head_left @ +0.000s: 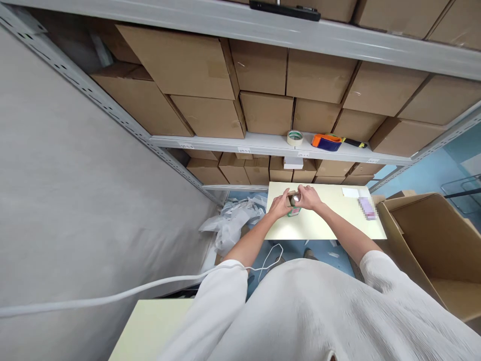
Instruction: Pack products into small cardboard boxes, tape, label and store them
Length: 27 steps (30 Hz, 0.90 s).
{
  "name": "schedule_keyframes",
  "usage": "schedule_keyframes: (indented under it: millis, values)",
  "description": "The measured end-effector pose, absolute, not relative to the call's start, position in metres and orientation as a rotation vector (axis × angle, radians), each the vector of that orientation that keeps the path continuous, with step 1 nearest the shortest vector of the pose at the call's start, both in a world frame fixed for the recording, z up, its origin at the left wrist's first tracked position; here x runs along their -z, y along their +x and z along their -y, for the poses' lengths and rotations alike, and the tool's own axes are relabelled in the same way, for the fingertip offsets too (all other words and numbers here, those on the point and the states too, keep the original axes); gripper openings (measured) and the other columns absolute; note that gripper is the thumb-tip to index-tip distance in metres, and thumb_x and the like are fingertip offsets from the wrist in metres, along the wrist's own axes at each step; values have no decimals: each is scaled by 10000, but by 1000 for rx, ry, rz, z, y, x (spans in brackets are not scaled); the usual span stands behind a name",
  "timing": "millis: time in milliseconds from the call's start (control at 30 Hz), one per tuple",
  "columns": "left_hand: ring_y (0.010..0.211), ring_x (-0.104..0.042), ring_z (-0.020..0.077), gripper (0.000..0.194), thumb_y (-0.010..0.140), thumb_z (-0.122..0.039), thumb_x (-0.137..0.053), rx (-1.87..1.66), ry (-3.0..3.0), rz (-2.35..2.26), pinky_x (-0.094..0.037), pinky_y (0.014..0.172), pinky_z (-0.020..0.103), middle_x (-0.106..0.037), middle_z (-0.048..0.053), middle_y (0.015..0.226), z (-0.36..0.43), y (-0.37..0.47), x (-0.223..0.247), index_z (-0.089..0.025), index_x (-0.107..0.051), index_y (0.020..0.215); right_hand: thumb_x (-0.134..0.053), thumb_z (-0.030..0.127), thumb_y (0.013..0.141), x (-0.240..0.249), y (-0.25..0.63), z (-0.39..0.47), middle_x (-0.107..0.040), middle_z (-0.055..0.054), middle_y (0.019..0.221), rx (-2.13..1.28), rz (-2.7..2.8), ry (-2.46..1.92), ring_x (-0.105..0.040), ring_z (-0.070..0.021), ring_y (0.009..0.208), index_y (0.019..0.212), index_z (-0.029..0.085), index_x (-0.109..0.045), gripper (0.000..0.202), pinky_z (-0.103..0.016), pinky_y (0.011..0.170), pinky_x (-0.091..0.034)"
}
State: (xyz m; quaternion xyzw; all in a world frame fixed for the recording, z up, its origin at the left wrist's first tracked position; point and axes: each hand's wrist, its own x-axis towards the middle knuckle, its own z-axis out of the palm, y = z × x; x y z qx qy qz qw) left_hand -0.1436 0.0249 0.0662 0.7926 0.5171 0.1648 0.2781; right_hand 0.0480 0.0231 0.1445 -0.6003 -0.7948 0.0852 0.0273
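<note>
Both my hands meet over a small box (294,211) with green and pink on its side, above the pale yellow table (323,225). My left hand (281,204) has its fingers wrapped round the box's left side. At the box's open top, my right hand (308,197) grips a shiny, silvery rounded object (296,198), which sits partly inside. Its exact kind is too small to make out, and my fingers cover part of it.
Shelves of cardboard boxes (259,67) rise ahead; a tape roll (295,138), an orange-and-blue item (326,142) and a yellow-black cutter (353,143) lie on one ledge. A big open carton (432,240) stands right. Crumpled plastic (233,225) lies left. A white cable (124,292) crosses my left arm.
</note>
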Motion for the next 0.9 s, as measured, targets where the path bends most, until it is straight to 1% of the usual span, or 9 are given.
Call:
schedule_keyframes:
  millis: [100,200,267,533,633,700,800,867,900]
  values:
    - [1348,-677,333,1066,822,-292,-826,-431,2129,-1395,-501,1149,455,-685,79,1521,-29,-142,-67,-308,-250,1718,-695,375,809,-163,56,-26,-773,-139,1041,-274,2402,-1810,-673,-349,984,1164,213,-542,418,-381,846,-435]
    - [1382,-654,333,1078,826,-272,-802,-440,2136,-1403,-477,1179,465,-686,77,1519,-33,-139,-68,-300,-220,1733,-665,384,818,-182,62,-30,-766,-114,1092,-339,2325,-1816,-687,-316,897,1206,235,-515,441,-343,737,-412]
    - [1421,-624,338,1074,825,-249,-787,-457,2152,-1395,-449,1208,473,-674,84,1536,-35,-138,-69,-294,-219,1735,-656,391,820,-196,66,-34,-760,-94,1077,-361,2276,-1805,-687,-302,864,1220,248,-494,455,-328,707,-397]
    - [1499,-540,357,1018,801,-273,-796,-406,2188,-1423,-361,1270,486,-651,129,1536,-33,-142,-76,-268,-313,1697,-652,417,830,-233,87,-51,-723,-54,961,-367,2104,-1688,-661,-270,803,1208,257,-445,460,-329,714,-424]
    - [1574,-439,380,992,786,-253,-780,-384,2203,-1409,-288,1304,542,-583,138,1611,-28,-143,-87,-281,-354,1681,-637,425,844,-238,93,-56,-702,-38,923,-365,2066,-1697,-648,-261,782,1196,266,-441,433,-330,715,-426]
    - [1599,-394,385,942,814,-256,-749,-444,2204,-1408,-262,1311,560,-531,132,1661,-26,-142,-98,-292,-374,1678,-633,426,849,-239,95,-57,-697,-31,914,-379,2045,-1699,-641,-254,774,1178,272,-439,413,-331,718,-427]
    - [1573,-422,394,830,903,-353,-716,-576,2171,-1438,-318,1278,532,-518,135,1668,-24,-137,-117,-277,-407,1669,-635,428,860,-240,94,-56,-700,-29,902,-410,2017,-1690,-642,-247,770,1163,273,-443,392,-333,727,-436]
    - [1531,-467,414,829,898,-464,-767,-583,2139,-1447,-382,1226,521,-553,143,1633,-24,-132,-129,-262,-453,1638,-640,429,865,-240,92,-56,-702,-20,885,-441,1987,-1666,-650,-240,770,1155,273,-455,377,-332,739,-455]
    - [1496,-504,417,809,881,-477,-794,-584,2116,-1451,-406,1200,515,-595,144,1588,-25,-130,-134,-256,-499,1601,-648,432,865,-239,90,-56,-702,-12,873,-462,1961,-1650,-656,-236,769,1147,275,-466,371,-333,746,-469]
